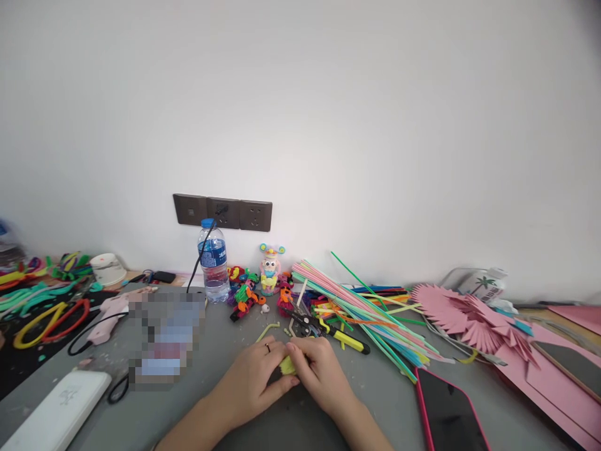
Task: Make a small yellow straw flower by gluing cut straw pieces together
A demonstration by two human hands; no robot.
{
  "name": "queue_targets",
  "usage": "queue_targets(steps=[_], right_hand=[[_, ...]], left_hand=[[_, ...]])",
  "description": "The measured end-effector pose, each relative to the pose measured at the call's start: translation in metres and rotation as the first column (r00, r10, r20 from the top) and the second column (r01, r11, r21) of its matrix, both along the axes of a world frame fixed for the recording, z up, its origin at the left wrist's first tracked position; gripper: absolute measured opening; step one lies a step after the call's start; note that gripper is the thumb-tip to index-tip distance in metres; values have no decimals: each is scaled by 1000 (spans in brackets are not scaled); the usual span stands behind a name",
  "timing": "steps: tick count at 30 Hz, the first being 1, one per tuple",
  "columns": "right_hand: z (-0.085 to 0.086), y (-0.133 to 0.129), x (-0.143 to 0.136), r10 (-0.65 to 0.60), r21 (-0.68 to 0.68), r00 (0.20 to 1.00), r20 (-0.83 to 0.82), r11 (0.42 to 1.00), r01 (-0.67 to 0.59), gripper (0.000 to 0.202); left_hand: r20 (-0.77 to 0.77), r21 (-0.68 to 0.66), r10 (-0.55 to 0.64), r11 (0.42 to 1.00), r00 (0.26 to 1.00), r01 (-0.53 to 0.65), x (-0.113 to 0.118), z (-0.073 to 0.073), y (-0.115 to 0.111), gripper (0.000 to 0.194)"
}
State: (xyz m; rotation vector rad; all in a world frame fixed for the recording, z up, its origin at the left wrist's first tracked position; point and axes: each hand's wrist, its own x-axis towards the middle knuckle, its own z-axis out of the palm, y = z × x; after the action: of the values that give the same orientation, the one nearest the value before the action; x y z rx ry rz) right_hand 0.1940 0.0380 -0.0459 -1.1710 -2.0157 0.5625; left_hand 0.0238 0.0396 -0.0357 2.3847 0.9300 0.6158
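A grey table along a white wall carries craft clutter around a person's two hands, which meet at its near edge. Well right of the right hand lie folded pink paper fans; just beyond it fans out a heap of coloured pipe cleaners. A dark phone in a red case lies near that hand's right side. Beyond the left hand stands a water bottle, with a small doll figure beside it. Pliers with yellow handles lie just past the fingertips. Both hands are closed together on a small yellow piece, pinched between them just above the table.
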Motion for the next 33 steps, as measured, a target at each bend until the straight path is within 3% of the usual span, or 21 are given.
queue_targets(steps=[8,13,20,28,33], right_hand=[[1,0,2,15,51,1000,-25,999,-13,39],[2,-1,3,62,124,998,-6,990,-61,43],[1,1,2,109,171,994,-4,980,-107,47],[-1,1,-1,95,130,995,-35,987,-90,48],[-1,2,-2,18,28,998,-55,999,-16,47]], left_hand=[[24,-47,-16,999,1000,17,-2,2,-2,34],[59,-91,-87,991,994,93,0,8,-4,35],[63,-86,-114,989,992,119,2,5,-4,32],[92,-63,-101,992,991,107,1,4,-4,35],[63,-46,-16,999,998,18,-2,1,0,32]])
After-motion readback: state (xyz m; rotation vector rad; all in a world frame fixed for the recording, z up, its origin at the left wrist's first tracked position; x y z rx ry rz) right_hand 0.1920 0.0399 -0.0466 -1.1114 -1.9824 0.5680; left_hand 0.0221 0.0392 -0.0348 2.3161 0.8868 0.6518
